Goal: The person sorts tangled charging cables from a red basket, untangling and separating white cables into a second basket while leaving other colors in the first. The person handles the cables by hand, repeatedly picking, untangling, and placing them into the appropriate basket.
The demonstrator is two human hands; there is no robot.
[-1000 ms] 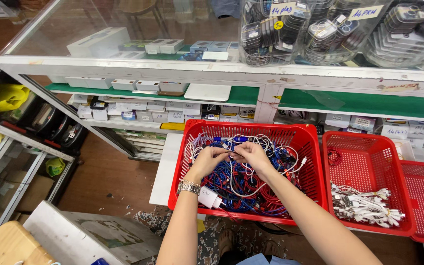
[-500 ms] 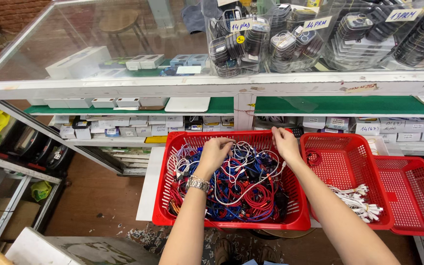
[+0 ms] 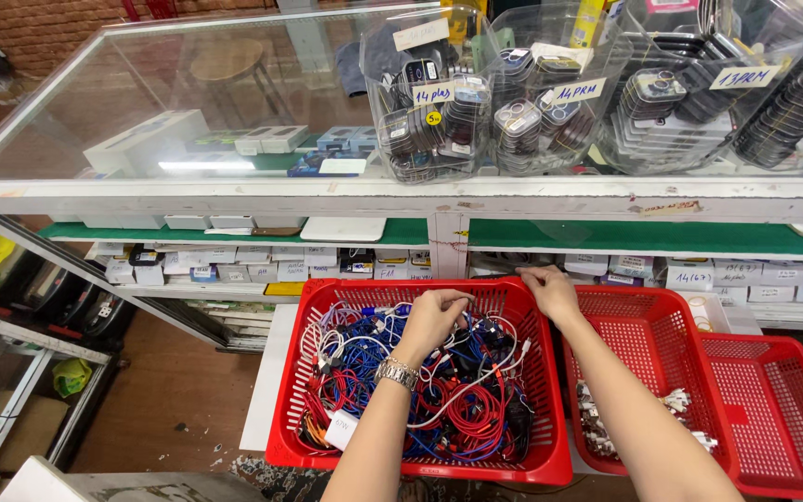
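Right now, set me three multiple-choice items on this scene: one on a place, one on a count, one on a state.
1. Where is the right hand?
A. On the far rim of the cable basket
B. Inside the rightmost basket
C. On the glass counter

2. How many red baskets show?
A. One
B. Three
C. Five

3. What is the left hand doing?
A. Lying flat and open
B. Pinching among the tangled cables
C. Holding a box

Answers: 1 A, its fingers rest on that rim. 2 B, three stand side by side. 3 B, its fingertips are closed over the cables.
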